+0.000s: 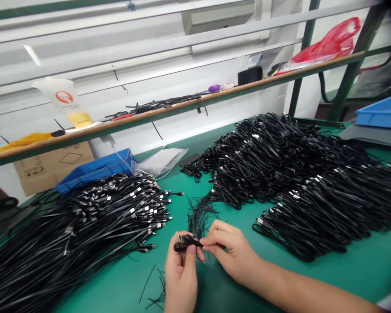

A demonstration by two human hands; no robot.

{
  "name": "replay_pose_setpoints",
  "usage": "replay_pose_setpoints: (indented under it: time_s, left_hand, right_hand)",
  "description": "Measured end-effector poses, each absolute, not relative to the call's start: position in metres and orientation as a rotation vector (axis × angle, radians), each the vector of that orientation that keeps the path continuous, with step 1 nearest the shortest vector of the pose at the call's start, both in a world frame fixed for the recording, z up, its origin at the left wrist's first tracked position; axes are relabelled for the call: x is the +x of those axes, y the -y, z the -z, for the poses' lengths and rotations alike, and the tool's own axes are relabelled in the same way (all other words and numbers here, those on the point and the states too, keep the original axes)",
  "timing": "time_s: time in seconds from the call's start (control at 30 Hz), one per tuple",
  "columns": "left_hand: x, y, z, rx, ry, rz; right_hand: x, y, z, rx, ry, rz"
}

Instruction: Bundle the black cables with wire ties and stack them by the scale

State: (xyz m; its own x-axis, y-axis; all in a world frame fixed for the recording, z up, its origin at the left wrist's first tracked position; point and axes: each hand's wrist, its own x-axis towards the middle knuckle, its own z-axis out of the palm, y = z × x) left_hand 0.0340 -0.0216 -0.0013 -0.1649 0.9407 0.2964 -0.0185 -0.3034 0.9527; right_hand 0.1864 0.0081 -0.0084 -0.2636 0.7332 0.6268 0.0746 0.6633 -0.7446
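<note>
On the green table [361,269], long cables [117,226] lie at left and bundled cables [257,161] at right. Near the front middle, the left hand [182,276] pinches a folded black cable [184,241], while the right hand [234,250], closed tightly, pinches its right end.

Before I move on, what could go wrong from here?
The folded cable could spring open if the left grip or right grip loosens. Thin black strips lie just beyond both grips and might get caught up. The heaped cable bundles look loosely stacked, so a knock could slide some down.
</note>
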Motion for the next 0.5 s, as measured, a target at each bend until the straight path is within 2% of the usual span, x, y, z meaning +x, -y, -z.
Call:
replay_pose_setpoints:
  time_s: [0.23, 0.3, 0.5]
  left_hand:
    - [0.035, 0.019, -0.005, 1.309, -1.138, -1.504]
    - [0.031, 0.019, -0.005, 1.321, -1.127, -1.510]
    - [0.019, 0.018, -0.005, 1.473, -0.957, -1.499]
  right_hand:
    - [0.187, -0.007, 0.006, -0.660, 1.806, -0.697]
    - [0.186, -0.008, 0.002, -0.733, 1.779, -0.790]
    - [0.183, -0.012, 0.001, -0.797, 1.462, -1.761]
